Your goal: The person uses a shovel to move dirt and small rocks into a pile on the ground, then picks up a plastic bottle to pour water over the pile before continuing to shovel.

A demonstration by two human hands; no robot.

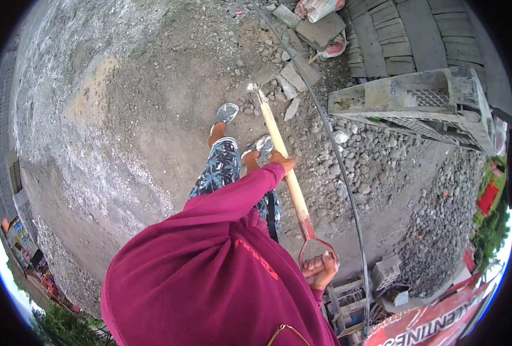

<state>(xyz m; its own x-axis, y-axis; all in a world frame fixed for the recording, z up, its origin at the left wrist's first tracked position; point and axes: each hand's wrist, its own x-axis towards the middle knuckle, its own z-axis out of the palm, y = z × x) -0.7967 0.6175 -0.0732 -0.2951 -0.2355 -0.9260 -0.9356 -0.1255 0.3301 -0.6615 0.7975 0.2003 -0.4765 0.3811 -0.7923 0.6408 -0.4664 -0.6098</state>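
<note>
A shovel (pixel 278 140) slants across the middle of the view, with a pale wooden shaft and a red D-shaped grip. My left hand (pixel 283 162) is wrapped round the middle of the shaft. The D-grip is held in my right hand (pixel 320 269), close to my body, with the fingers closed round its crossbar. The shovel's far end points down at the dusty ground near broken concrete pieces (pixel 287 86); its blade is hard to make out against the grey. My feet, in grey shoes, stand left of the shaft.
A dark cable (pixel 337 155) runs lengthwise just right of the shovel. Beyond it are loose stones (pixel 362 164) and a dirty plastic pallet (pixel 400 98). Sacks (pixel 320 8) and a slab (pixel 321 30) lie at the far side. A hollow block (pixel 386 271) and red banner (pixel 434 317) are near right.
</note>
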